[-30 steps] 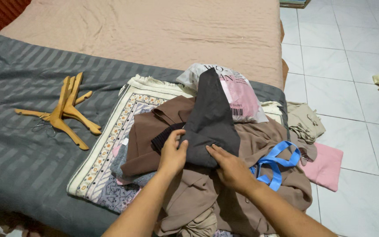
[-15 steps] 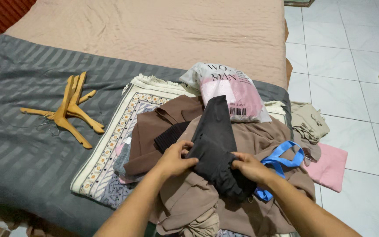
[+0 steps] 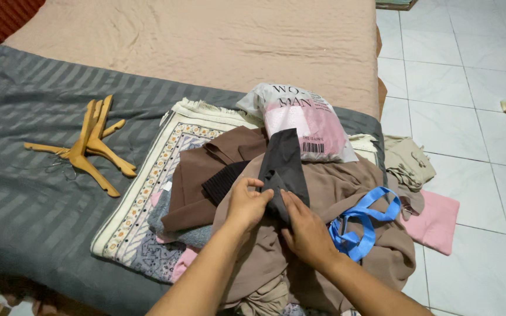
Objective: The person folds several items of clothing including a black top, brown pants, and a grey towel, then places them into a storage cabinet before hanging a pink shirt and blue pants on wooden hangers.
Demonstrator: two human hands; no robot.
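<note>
1. Left hand (image 3: 248,205) closed on the near end of a dark grey garment (image 3: 285,167), fingers curled over its folded edge.
2. Right hand (image 3: 307,231) just beside the left, fingers pinching the same grey garment from its right side; the two hands nearly touch.
3. Grey garment lies on top of a clothes pile at the near right corner of the bed; its far end points toward a plastic package (image 3: 303,123), white and pink, and touches or overlaps the package's near edge.
4. Under the garment: a taupe cloth (image 3: 346,187) spread wide, and a darker brown garment (image 3: 206,169) to the left with a black ribbed piece (image 3: 221,181) on it.
5. Blue strap (image 3: 361,225) looped on the taupe cloth, just right of the right hand.
6. Patterned mat (image 3: 147,193) with fringe beneath the pile, on a grey striped blanket (image 3: 30,210).
7. Wooden hangers (image 3: 89,143) bunched on the blanket, well apart to the left.
8. Pink cloth (image 3: 437,222) and a beige cloth (image 3: 408,161) hang off the bed's right edge over the tiled floor (image 3: 469,117).
</note>
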